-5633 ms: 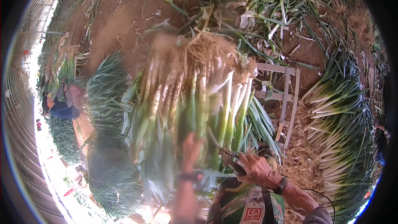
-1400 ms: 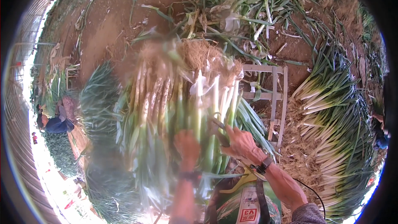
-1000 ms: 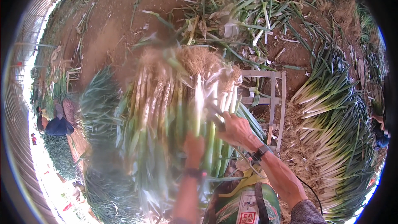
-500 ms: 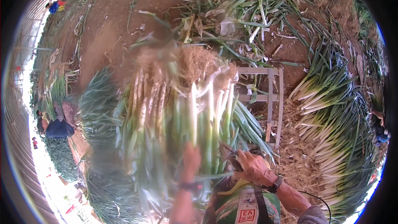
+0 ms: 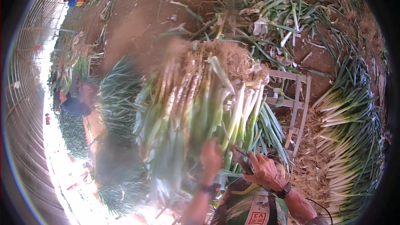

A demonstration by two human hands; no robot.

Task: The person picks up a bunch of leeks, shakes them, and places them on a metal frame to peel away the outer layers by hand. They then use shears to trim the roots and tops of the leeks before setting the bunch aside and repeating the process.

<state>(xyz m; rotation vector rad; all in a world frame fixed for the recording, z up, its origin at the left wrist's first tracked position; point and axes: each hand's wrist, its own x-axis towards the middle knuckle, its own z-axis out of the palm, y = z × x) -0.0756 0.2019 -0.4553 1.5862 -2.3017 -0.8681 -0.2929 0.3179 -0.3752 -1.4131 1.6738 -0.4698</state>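
Green onions with long white stalks and brown roots lie in a pile (image 5: 183, 96) in front of me, roots facing away. My left hand (image 5: 211, 157) is over their green part, left of my right hand; motion smears its fingers, so its grip cannot be told. My right hand (image 5: 265, 171) is closed around a dark tool (image 5: 245, 164) with a thin metal end pointing at the stalks; its exact kind is unclear. A pale strip of sheath (image 5: 221, 74) slants over the stalks near the roots. Cleaner white stalks (image 5: 238, 107) lie at the pile's right side.
A metal frame (image 5: 307, 100) sits right of the pile. Beyond it, a long row of white-stalked onions (image 5: 346, 141) lies on the ground. Discarded leaves (image 5: 271, 21) litter the soil ahead. More greens (image 5: 121, 96) and a person in dark clothing (image 5: 75, 105) are at left.
The whole view has shifted, so the pile appears farther right. The upright white stalk above my left hand no longer shows there; a slanted sheath strip appears near the roots. My right hand still holds the tool.
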